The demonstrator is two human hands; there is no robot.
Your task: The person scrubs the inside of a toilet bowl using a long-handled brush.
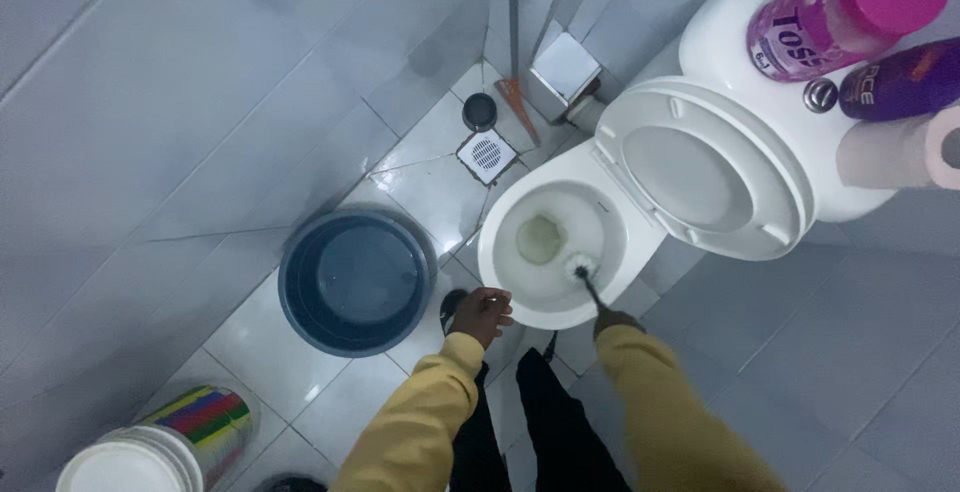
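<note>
Inside, white-bristled toilet brush (581,272), dark handle.

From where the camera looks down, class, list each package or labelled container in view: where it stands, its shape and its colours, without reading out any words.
Pink bottle: lying on the toilet tank, round, pink cap, pale label.
Purple bottle: beside it on the tank, dark purple, rounded.
Paper roll: at the tank's right edge, pale pink.
Striped tub: on the floor, lower left, white lid, rainbow-striped side.
</note>
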